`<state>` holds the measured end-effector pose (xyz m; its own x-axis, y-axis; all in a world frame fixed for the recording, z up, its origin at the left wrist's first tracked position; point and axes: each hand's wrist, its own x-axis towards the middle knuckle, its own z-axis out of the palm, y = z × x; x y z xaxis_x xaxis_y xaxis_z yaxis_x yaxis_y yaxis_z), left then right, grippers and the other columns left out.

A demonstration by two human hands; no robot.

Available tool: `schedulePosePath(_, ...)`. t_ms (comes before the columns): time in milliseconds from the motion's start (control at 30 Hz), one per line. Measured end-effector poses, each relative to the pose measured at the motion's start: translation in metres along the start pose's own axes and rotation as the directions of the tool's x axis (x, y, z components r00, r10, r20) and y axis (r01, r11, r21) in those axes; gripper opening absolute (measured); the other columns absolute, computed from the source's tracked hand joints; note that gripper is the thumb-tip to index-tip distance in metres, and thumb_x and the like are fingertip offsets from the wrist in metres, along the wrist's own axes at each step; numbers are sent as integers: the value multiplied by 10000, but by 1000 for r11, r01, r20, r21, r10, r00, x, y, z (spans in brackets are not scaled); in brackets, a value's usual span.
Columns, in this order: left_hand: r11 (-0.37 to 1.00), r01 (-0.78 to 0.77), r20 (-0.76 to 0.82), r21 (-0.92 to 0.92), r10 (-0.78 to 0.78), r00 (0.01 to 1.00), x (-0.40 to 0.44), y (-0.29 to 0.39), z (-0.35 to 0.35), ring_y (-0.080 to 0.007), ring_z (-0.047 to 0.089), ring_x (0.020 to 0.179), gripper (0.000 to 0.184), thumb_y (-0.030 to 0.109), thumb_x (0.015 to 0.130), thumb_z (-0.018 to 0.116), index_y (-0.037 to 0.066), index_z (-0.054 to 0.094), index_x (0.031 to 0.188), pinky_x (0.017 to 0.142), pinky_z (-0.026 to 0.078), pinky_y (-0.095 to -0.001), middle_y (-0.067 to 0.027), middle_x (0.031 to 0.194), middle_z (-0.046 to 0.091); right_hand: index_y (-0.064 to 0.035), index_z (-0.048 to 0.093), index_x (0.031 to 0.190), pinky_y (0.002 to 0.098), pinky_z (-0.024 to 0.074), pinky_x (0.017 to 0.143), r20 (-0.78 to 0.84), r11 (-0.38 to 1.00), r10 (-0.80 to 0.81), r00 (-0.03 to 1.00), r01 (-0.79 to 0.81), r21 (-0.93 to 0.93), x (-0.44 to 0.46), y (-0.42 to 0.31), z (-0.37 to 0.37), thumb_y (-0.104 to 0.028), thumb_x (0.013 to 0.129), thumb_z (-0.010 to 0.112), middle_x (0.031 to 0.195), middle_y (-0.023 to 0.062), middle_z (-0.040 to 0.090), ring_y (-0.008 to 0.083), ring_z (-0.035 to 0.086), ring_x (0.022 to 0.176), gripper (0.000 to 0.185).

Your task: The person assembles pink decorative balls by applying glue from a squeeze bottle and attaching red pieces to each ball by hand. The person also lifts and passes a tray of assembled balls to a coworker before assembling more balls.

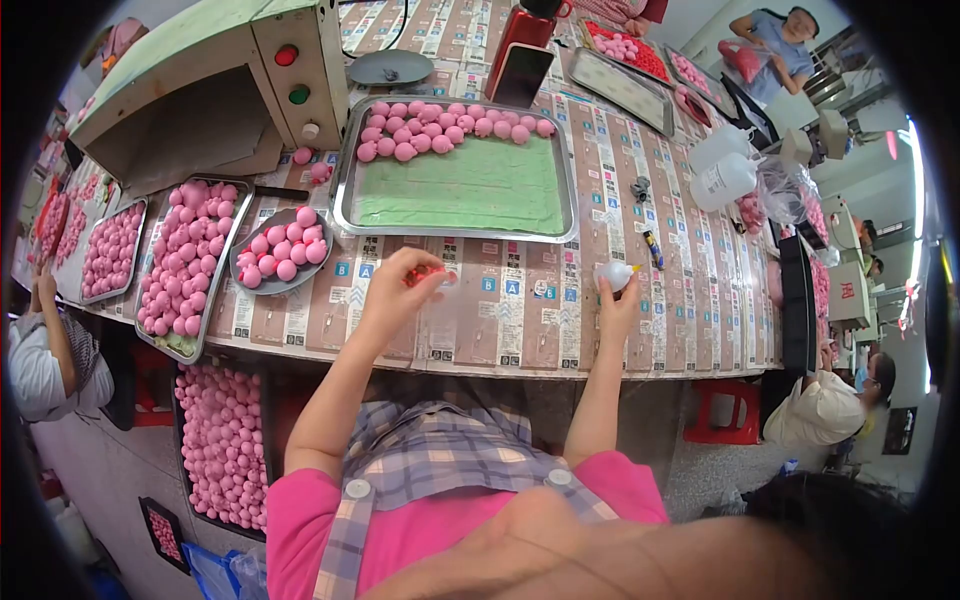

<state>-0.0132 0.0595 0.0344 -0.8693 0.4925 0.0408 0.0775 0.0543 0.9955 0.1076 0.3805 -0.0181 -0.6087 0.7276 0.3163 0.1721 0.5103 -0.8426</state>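
Note:
My left hand [393, 285] is closed in a pinch over the front of the table. A small red piece [428, 274] shows at its fingertips, with something pale beside it that is too blurred to name. My right hand [619, 309] grips a small white squeeze bottle [611, 274] with a yellow tip pointing right. Beyond both hands lies a metal tray [455, 236] lined with green cloth, and pink balls [420, 128] fill its far part. Left of my left hand, a grey plate [262, 284] bears more pink balls with red parts.
A box-shaped machine [215, 95] with red and green buttons stands at the back left. Trays of pink balls [190, 250] line the left side. A phone [521, 75] leans on a red bottle [540, 22]. A marker [653, 250] lies right of my right hand. Other people sit around.

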Motion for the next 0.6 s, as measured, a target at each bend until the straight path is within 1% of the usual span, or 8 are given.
schedulePosePath(33,912,212,56,-352,-206,977,-6,1,-2,-134,544,764,126,113,757,614,49,583,861,622,436,-275,-29,896,579,40,428,1122,257,417,762,-15,999,-10,1000,11,30,-2,5,-1,-136,764,620,952,104,541,151,528,864,443)
schedulePosePath(67,806,240,97,-541,-224,970,-11,2,-4,-123,552,766,140,115,766,610,52,578,887,624,446,-264,-27,911,581,39,429,1123,255,409,774,-28,998,-24,999,26,62,-3,6,0,-132,774,607,942,100,545,151,525,869,427)
schedulePosePath(133,480,273,181,-834,-229,956,-22,2,-6,-101,566,772,169,118,783,601,58,566,937,628,465,-241,-22,941,585,26,438,1119,254,396,795,-69,943,20,997,4,333,-15,-38,5,-117,788,588,941,96,554,149,521,883,391)
schedulePosePath(267,216,306,261,-927,-214,941,-36,-6,3,-123,565,855,204,80,757,617,86,566,955,711,475,-249,-21,951,582,-1,457,1102,257,400,799,72,775,2,997,-47,630,-37,-71,18,-102,800,574,940,88,562,146,535,873,340)
schedulePosePath(367,225,280,216,-933,-273,938,-43,-8,11,-126,561,872,223,71,757,615,99,562,971,718,470,-242,-26,961,581,-11,464,1086,259,419,777,173,682,62,983,-168,712,-56,-92,30,-107,792,588,927,91,570,142,551,844,333)
schedulePosePath(500,310,299,206,-902,-299,932,-45,-14,15,-129,563,879,245,50,759,605,103,551,993,731,467,-239,-41,958,585,-4,471,1028,265,449,701,262,667,-3,965,-194,719,-76,-113,40,-131,790,601,883,81,565,146,555,798,299)
schedulePosePath(533,327,301,199,-896,-311,929,-44,-13,16,-129,564,880,247,45,759,603,101,550,994,733,467,-241,-45,955,587,-11,448,1024,246,439,580,214,705,11,977,-159,692,-79,-122,44,-298,753,649,796,71,557,140,558,691,442)
schedulePosePath(600,387,301,177,-871,-324,929,-44,-10,18,-130,565,878,250,36,761,596,96,545,998,736,464,-243,-51,947,591,-9,447,1019,249,443,574,224,688,-21,974,-148,710,-82,-120,47,-297,754,648,825,76,556,147,556,678,440)
